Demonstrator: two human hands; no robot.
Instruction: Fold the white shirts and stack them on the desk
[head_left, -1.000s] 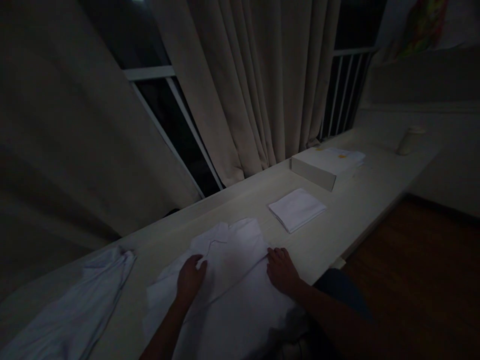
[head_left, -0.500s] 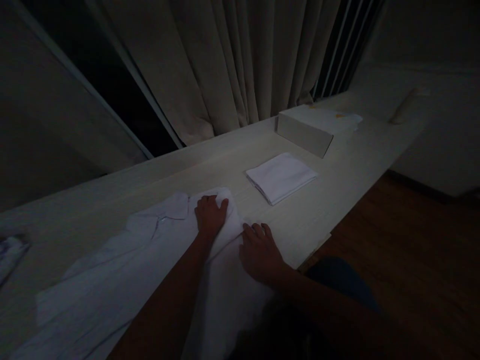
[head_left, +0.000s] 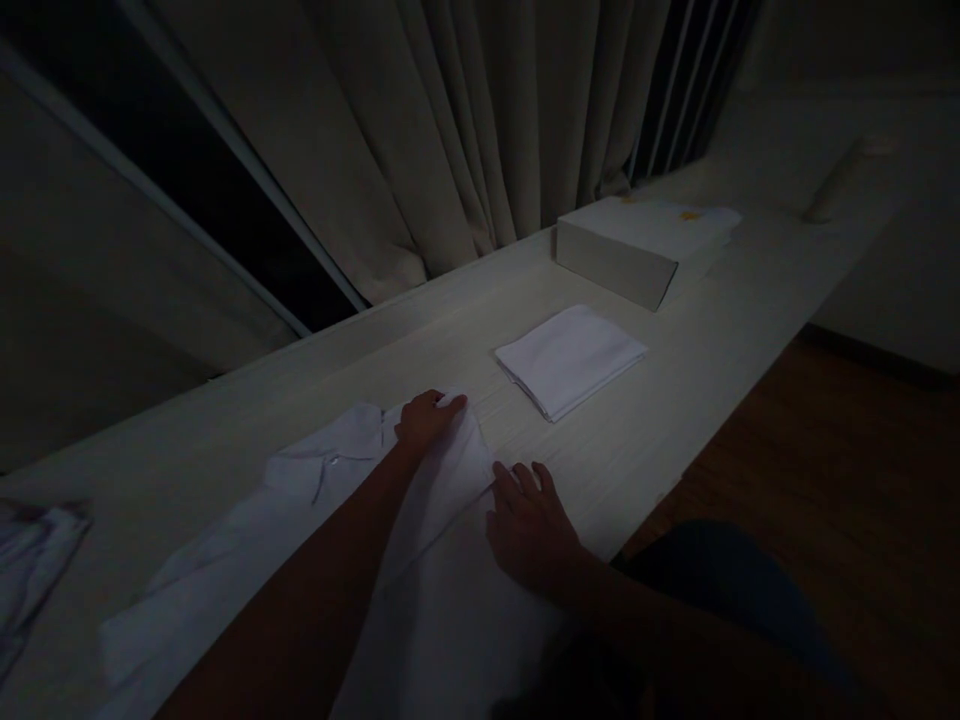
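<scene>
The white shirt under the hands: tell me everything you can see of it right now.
The white shirt looks like thin woven cloth, lying spread flat on the pale wooden table, collar toward the curtain. A sleeve reaches left toward the table's near edge. The left hand grips its far shoulder edge, fingers curled over the cloth; the right hand presses flat on its right side. Its lower part runs out of view under the arms. The dim light hides finer detail.

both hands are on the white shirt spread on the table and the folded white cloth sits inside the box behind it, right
Not quite. The head view shows both hands, left hand and right hand, on the white shirt, but the folded white cloth lies on the table, apart from the box.
</scene>
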